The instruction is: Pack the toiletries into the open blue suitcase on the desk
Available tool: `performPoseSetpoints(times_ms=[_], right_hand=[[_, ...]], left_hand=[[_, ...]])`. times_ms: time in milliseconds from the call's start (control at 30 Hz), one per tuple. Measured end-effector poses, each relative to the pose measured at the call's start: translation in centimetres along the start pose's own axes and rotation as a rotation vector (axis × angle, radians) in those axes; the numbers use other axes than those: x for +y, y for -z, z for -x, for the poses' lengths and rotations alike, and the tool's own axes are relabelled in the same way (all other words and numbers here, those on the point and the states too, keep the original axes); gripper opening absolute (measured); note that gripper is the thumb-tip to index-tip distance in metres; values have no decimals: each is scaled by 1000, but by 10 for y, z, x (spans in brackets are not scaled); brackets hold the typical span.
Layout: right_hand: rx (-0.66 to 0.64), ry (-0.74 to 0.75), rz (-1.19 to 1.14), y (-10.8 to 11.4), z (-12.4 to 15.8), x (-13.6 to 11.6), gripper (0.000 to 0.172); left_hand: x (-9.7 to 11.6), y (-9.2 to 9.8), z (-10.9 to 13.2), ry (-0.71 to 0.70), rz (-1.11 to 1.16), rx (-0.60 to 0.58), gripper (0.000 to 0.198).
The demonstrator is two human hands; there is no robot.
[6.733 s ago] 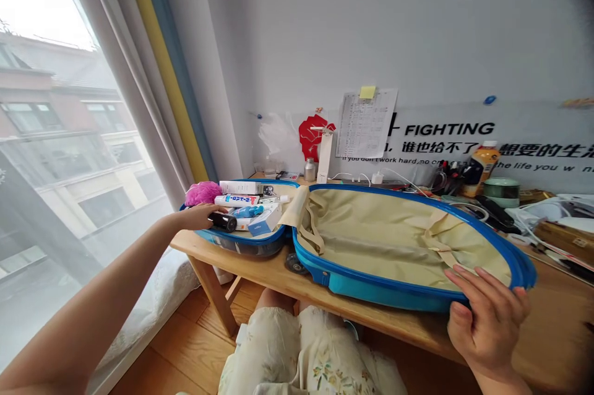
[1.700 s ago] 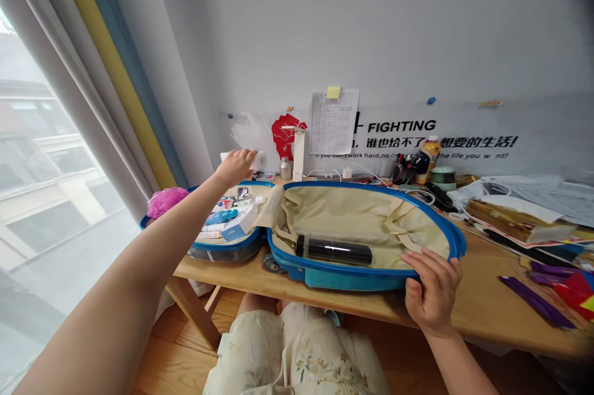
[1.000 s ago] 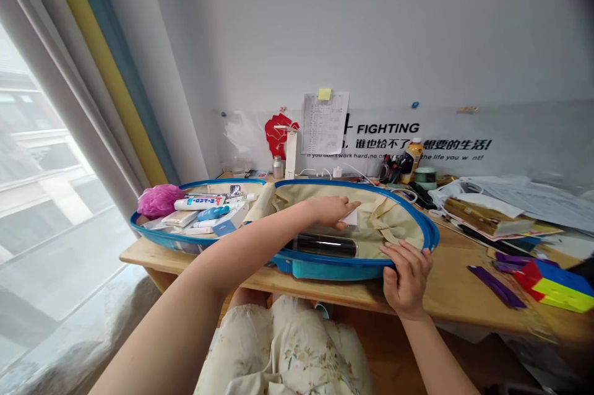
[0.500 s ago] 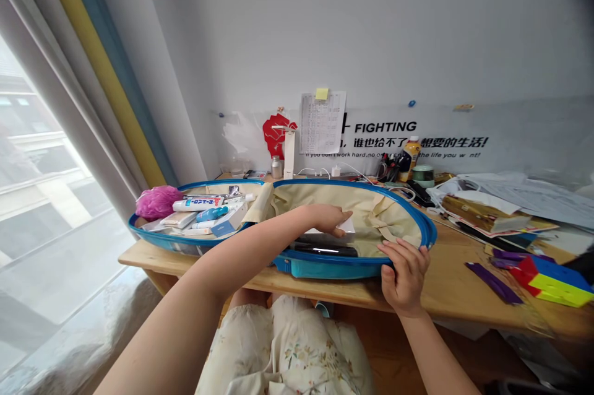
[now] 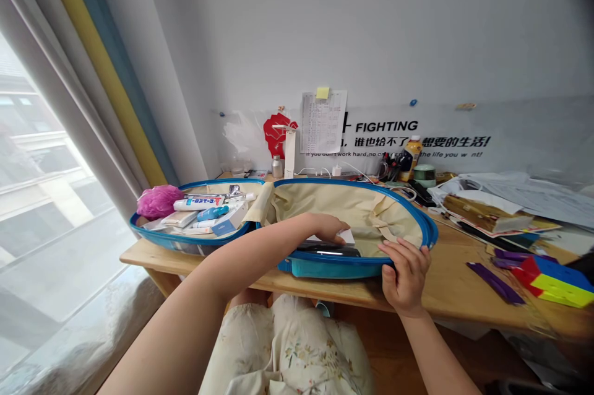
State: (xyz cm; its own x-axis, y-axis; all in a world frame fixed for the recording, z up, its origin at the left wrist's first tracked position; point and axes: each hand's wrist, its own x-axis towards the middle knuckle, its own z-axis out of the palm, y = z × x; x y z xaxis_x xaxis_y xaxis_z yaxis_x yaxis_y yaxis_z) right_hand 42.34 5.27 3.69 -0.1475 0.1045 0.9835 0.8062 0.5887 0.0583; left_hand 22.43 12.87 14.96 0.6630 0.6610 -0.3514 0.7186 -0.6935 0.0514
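Observation:
An oval suitcase (image 5: 336, 269) with blue rims lies spread open on the wooden desk. My left hand (image 5: 328, 228) reaches down into its right half, fingers over a white box (image 5: 347, 237); the hand partly hides the box. A glossy black object (image 5: 327, 252) lies just in front, along the near wall. My right hand (image 5: 406, 271) grips the near right rim, fingers over the edge and thumb outside. Packed into the left half are a pink bath puff (image 5: 160, 201), a toothpaste tube (image 5: 199, 203), a blue bottle (image 5: 212, 213) and a blue-white box (image 5: 229, 220).
On the desk's right are purple strips (image 5: 494, 282), a red, blue and yellow cube (image 5: 557, 280) and piled papers (image 5: 501, 200). A yellow-labelled bottle (image 5: 410, 160), a green-lidded jar (image 5: 424, 175) and a white lamp (image 5: 289, 153) stand by the wall.
My left hand has gone lower into the right half, and the white box sits lower with it. My right hand keeps its place on the rim.

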Motion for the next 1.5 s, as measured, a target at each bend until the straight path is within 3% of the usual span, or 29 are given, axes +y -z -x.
performPoseSetpoints(times_ms=[333, 433, 567, 700, 900, 1033, 1133, 1233, 1500], right_hand=[[2, 14, 15, 0, -2, 0, 28], [9, 22, 14, -1, -2, 1, 29], [19, 31, 8, -3, 0, 2, 30], [19, 26, 1, -3, 1, 3, 30], [26, 42, 7, -3, 0, 4, 30], [24, 28, 7, -4, 1, 4, 30], [34, 17, 10, -5, 3, 4, 31], [35, 4, 2, -6, 5, 6, 32], [13, -22, 14, -5, 6, 5, 33]], left_hand=[[1, -2, 9, 44, 25, 15, 62], [-5, 8, 21, 48, 36, 97, 54], [-29, 26, 51, 37, 45, 366, 43], [-78, 34, 90, 307, -30, 473, 39], [-167, 10, 174, 807, -65, 420, 44], [-203, -21, 232, 1017, -56, 294, 47], [-214, -40, 256, 1079, -50, 184, 55], [-219, -51, 263, 1073, -45, 110, 62], [-215, -54, 260, 1038, -109, 108, 60]])
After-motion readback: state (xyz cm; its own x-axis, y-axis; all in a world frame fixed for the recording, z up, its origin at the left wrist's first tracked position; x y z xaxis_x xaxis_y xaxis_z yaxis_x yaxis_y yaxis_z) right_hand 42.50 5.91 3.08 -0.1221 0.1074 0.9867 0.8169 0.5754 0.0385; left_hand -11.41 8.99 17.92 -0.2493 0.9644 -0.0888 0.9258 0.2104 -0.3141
